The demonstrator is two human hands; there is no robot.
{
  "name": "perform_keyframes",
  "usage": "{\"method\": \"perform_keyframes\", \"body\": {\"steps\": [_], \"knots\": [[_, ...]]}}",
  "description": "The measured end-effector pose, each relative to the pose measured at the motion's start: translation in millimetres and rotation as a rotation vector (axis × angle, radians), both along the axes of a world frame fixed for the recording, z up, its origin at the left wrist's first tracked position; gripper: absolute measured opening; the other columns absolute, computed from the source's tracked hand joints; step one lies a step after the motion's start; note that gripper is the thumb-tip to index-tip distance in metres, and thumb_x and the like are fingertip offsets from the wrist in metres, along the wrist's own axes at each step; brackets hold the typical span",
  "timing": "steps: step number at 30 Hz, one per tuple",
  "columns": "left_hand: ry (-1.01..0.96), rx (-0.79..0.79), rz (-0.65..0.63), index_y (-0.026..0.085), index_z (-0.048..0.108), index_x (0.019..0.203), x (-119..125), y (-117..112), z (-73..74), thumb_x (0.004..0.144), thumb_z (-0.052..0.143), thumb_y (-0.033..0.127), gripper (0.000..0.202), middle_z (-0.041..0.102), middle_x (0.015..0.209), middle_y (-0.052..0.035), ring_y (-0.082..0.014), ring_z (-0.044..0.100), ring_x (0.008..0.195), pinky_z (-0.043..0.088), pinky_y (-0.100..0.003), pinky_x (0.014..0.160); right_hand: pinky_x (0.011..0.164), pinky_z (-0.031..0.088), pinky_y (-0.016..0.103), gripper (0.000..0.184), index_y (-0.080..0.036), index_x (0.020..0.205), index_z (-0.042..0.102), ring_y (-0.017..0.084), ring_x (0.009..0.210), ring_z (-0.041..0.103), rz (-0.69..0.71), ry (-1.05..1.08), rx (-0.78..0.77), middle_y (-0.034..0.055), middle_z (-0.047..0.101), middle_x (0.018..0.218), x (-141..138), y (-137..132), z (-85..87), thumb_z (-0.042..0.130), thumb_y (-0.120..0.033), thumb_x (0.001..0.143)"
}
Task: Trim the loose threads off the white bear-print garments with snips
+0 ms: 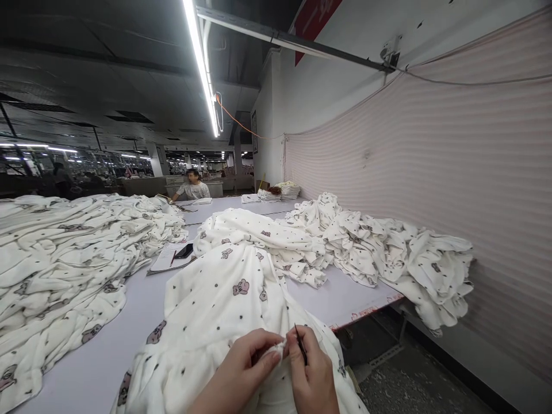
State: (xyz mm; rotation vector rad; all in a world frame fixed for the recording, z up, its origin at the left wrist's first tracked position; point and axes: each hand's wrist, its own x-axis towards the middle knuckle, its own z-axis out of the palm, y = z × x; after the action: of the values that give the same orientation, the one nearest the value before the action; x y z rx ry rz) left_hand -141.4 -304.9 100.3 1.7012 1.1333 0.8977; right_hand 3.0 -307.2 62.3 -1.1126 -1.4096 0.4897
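White plush fabric with small dark dots and bear prints (215, 299) spreads in front of me and drapes over the table's near edge. My left hand (245, 368) is closed, pinching a small gathered bit of this fabric between thumb and fingers. Close beside it, my right hand (310, 368) is closed around a thin dark pointed tool (301, 344), which looks like thread snips. Its tip points up and away from me; the rest is hidden in the palm. The right fingertips are at the pinched fabric, but whether they also grip it I cannot tell.
A big heap of similar fabric (64, 259) covers the table's left side; more crumpled pieces (388, 247) hang over its right edge. A phone (184, 251) and a red pen (173, 257) lie on papers (160, 262). Across the table sits a person (194, 188) near folded stacks (288, 190).
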Motion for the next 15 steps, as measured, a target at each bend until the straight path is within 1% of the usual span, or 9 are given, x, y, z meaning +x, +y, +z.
{"method": "perform_keyframes", "body": {"steps": [2, 4, 7, 9, 10, 13, 15], "knots": [[0.038, -0.012, 0.013, 0.016, 0.064, 0.084, 0, 0, 4.2, 0.085, 0.057, 0.038, 0.023, 0.057, 0.076, -0.0005, -0.0160, 0.049, 0.073, 0.039, -0.026, 0.068, 0.051, 0.042, 0.023, 0.029, -0.022, 0.079, 0.055, 0.015, 0.052, 0.054, 0.002, 0.002, -0.026, -0.0016, 0.056, 0.057, 0, 1, 2.9, 0.041, -0.043, 0.094], [-0.014, -0.035, 0.055, 0.016, 0.062, 0.080, 1, 0, 5.7, 0.084, 0.057, 0.040, 0.024, 0.053, 0.071, 0.0012, -0.0147, 0.045, 0.069, 0.037, -0.025, 0.064, 0.054, 0.045, 0.022, 0.029, -0.022, 0.081, 0.056, 0.015, 0.056, 0.057, 0.052, 0.056, -0.063, -0.0012, 0.058, 0.061, 2, 1, 5.2, 0.044, -0.045, 0.093], [-0.206, -0.101, 0.081, 0.017, 0.060, 0.084, 0, 2, 1.3, 0.080, 0.062, 0.043, 0.027, 0.054, 0.077, 0.0003, -0.0158, 0.047, 0.076, 0.039, -0.025, 0.070, 0.064, 0.049, 0.021, 0.028, -0.021, 0.088, 0.062, 0.018, 0.071, 0.064, 0.136, 0.111, -0.068, 0.0025, 0.066, 0.076, 9, 0, 2.9, 0.056, -0.048, 0.085], [-0.320, -0.142, 0.081, 0.017, 0.059, 0.084, 0, 4, -4.1, 0.077, 0.065, 0.045, 0.030, 0.055, 0.079, 0.0003, -0.0159, 0.048, 0.078, 0.040, -0.026, 0.073, 0.069, 0.050, 0.021, 0.028, -0.022, 0.092, 0.068, 0.020, 0.080, 0.065, 0.162, 0.090, -0.057, 0.0046, 0.070, 0.087, 15, -1, -3.3, 0.060, -0.047, 0.082], [-0.360, -0.152, 0.077, 0.017, 0.059, 0.084, 0, 5, -6.7, 0.076, 0.066, 0.046, 0.031, 0.055, 0.079, 0.0004, -0.0157, 0.048, 0.079, 0.040, -0.026, 0.073, 0.070, 0.050, 0.022, 0.028, -0.023, 0.092, 0.070, 0.020, 0.082, 0.066, 0.167, 0.071, -0.060, 0.0049, 0.070, 0.089, 17, -2, -6.7, 0.062, -0.047, 0.081], [-0.373, -0.146, 0.053, 0.017, 0.059, 0.085, -1, 6, -11.7, 0.075, 0.068, 0.047, 0.033, 0.054, 0.078, 0.0001, -0.0160, 0.049, 0.079, 0.040, -0.027, 0.075, 0.071, 0.050, 0.023, 0.027, -0.024, 0.091, 0.074, 0.021, 0.080, 0.067, 0.205, 0.041, -0.099, 0.0045, 0.071, 0.085, 19, 1, -12.6, 0.064, -0.047, 0.080], [-0.326, -0.137, 0.046, 0.016, 0.060, 0.085, -2, 7, -11.9, 0.075, 0.068, 0.048, 0.034, 0.053, 0.076, 0.0002, -0.0161, 0.048, 0.077, 0.040, -0.028, 0.074, 0.069, 0.050, 0.023, 0.027, -0.023, 0.085, 0.074, 0.021, 0.076, 0.066, 0.245, 0.028, -0.127, 0.0042, 0.071, 0.079, 18, 3, -10.5, 0.064, -0.048, 0.080]]}}
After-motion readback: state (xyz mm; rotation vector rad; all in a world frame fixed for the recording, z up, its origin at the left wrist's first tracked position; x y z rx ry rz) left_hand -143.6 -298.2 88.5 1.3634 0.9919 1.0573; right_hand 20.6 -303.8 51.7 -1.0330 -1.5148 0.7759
